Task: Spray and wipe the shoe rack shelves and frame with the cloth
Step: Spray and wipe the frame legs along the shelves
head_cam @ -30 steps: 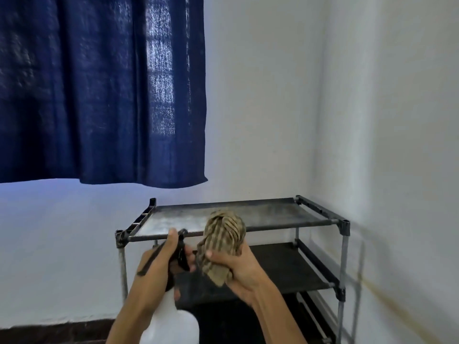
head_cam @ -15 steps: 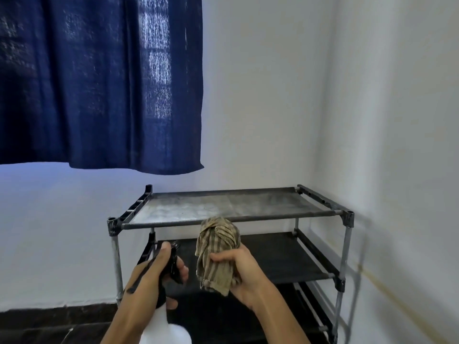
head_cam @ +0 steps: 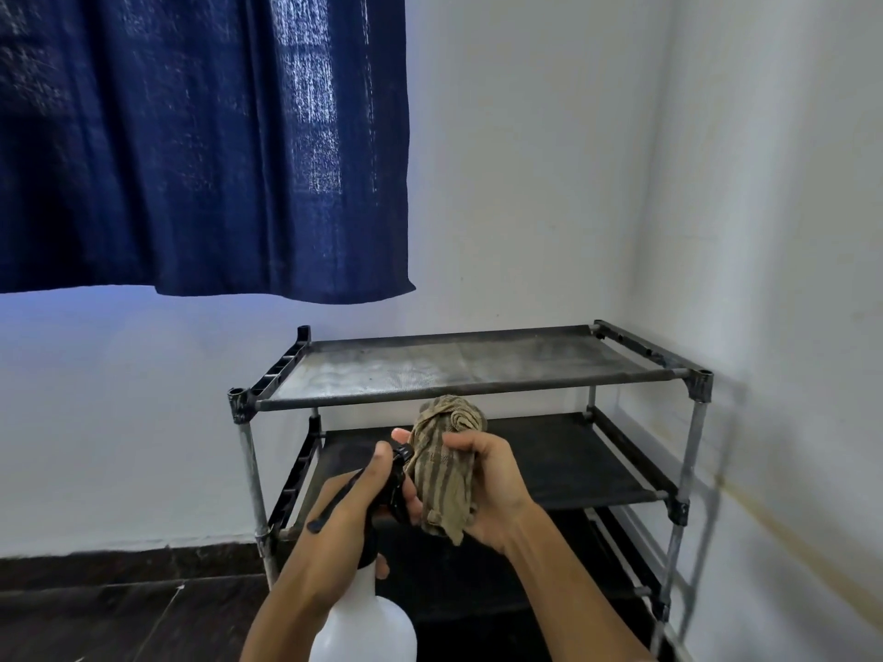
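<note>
While the left hand (head_cam: 351, 511) wraps its fingers round the black neck and trigger head of a white spray bottle (head_cam: 365, 623), its thumb lies up along the top of the head and the bottle hangs upright at the bottom of the view. The nozzle end sits right against the cloth (head_cam: 446, 465), a bunched tan rag with darker stripes, which the right hand (head_cam: 487, 489) grips from the side, fingers curled over the bundle so that a knotted lump stands up above them and a loose corner hangs below the palm. Both hands are held close together in front of the shoe rack (head_cam: 695, 389), at about the height of its middle shelf (head_cam: 573, 461), which is dark. Above it, the top shelf (head_cam: 454, 367) shows a pale, greyish film across its mesh. The rack's metal legs are joined by black corner pieces, and it stands in a corner of white walls (head_cam: 525, 183) on a dark floor (head_cam: 119, 609). A dark blue curtain (head_cam: 200, 136) hangs above and left of it.
</note>
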`<action>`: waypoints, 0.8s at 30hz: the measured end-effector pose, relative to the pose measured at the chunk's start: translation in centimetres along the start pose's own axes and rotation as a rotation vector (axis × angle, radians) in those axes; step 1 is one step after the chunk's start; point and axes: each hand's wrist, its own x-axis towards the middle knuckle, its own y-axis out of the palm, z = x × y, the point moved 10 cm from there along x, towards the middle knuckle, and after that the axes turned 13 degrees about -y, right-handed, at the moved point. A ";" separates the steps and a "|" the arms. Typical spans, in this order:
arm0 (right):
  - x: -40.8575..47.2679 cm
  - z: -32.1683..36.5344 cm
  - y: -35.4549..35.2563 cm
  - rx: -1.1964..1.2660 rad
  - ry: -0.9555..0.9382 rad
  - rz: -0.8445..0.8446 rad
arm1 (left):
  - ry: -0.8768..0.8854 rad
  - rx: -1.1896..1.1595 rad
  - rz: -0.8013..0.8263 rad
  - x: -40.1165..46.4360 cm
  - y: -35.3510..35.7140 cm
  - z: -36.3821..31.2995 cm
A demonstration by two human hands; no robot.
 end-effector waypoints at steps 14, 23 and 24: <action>1.9 0.4 -3.5 -0.214 -0.118 -0.132 | -0.018 0.097 -0.029 0.4 2.0 0.2; 1.3 2.6 -5.0 -0.350 -0.206 -0.250 | -0.018 0.097 -0.146 0.9 0.7 0.9; 1.3 2.6 -5.1 -0.357 -0.209 -0.248 | -0.018 0.106 -0.128 1.0 0.9 1.0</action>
